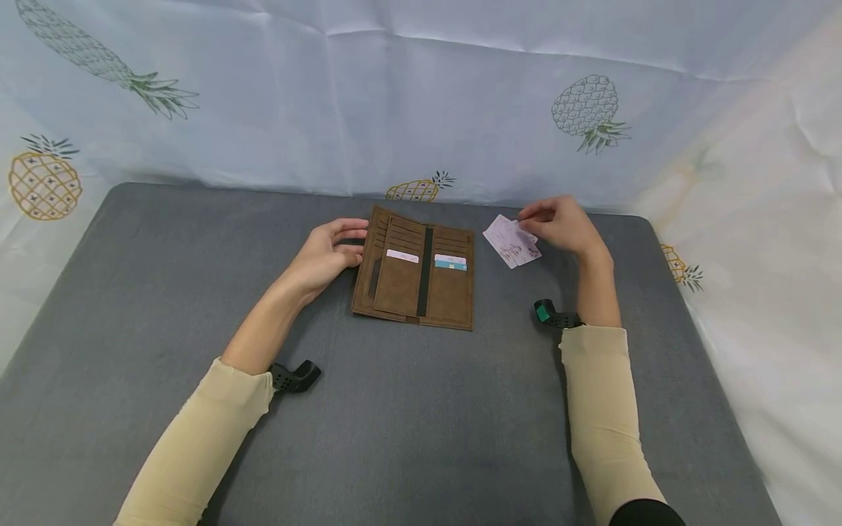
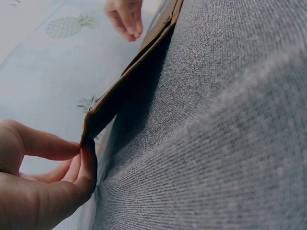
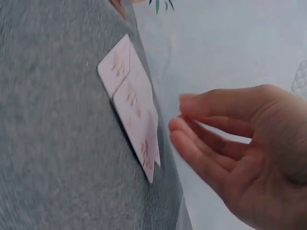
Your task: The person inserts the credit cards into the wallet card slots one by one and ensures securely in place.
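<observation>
A brown wallet (image 1: 397, 285) lies unfolded near the back of the table, with a pink-white card (image 1: 403, 256) in a left slot and two cards (image 1: 450, 262), one pinkish and one blue, in the right slots. My left hand (image 1: 329, 252) pinches the wallet's left edge between thumb and fingers, and that edge is raised off the cloth in the left wrist view. Right of the wallet, several overlapping pale pink cards (image 3: 134, 100) lie on the table. My right hand (image 3: 235, 143) hovers just beside and above them, fingers loosely bent, with nothing between the fingertips.
The table (image 1: 368, 424) has a grey cloth top. A white curtain (image 1: 421, 109) with pineapple prints hangs directly behind its back edge, and more white fabric (image 1: 776, 292) hangs along the right side.
</observation>
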`<state>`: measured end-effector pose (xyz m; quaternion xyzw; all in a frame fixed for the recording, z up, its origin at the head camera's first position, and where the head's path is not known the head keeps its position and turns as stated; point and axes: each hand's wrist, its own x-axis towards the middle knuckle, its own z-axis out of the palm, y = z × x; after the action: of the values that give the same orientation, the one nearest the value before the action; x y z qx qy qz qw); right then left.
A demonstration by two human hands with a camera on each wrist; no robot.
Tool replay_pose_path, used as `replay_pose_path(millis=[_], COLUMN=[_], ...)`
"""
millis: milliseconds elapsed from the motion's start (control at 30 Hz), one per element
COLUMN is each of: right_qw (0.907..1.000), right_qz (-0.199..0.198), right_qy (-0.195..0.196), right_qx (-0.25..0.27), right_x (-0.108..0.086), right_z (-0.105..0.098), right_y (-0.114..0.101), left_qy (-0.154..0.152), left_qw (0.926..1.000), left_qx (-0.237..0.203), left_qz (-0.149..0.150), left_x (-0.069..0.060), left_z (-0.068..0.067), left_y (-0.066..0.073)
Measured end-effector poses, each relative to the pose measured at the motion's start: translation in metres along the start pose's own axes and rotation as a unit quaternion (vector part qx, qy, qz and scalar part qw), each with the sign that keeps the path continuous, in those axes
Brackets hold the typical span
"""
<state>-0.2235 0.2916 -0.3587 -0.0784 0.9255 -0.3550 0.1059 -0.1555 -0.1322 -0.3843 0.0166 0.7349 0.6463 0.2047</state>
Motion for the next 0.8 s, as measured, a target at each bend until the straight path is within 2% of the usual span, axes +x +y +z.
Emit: replay_pose_path(millis=[100,267,433,800], right_qw=[0.9996,0.9959,0.9936,0.998], right_qz=[0.009,0.045,0.059,0.039], right_qy=[-0.008,-0.043,-0.044,-0.021], right_qx=[-0.024,-0.066,-0.085,-0.044], right_x=[0.0016,0.0044,0.0067,0.0043], right_z=[-0.0005,0.0027,0.0065,0.0021], right_y=[0.0033,-0.0009,-0.0031,0.0015], left_qy=[0.001,-0.001,-0.001,-0.001], left_qw=[1.0,1.0,1.0,1.0], left_qx=[-0.002,-0.002,-0.004,-0.003], left_qz=[-0.002,-0.005,-0.008,-0.006], left_x=[0.0004,0.0003,0.0009,0.0019], left_z=[-0.0001,0.0003,-0.0002,-0.0001], left_y=[0.0004,0.0015,0.0012,0.0009])
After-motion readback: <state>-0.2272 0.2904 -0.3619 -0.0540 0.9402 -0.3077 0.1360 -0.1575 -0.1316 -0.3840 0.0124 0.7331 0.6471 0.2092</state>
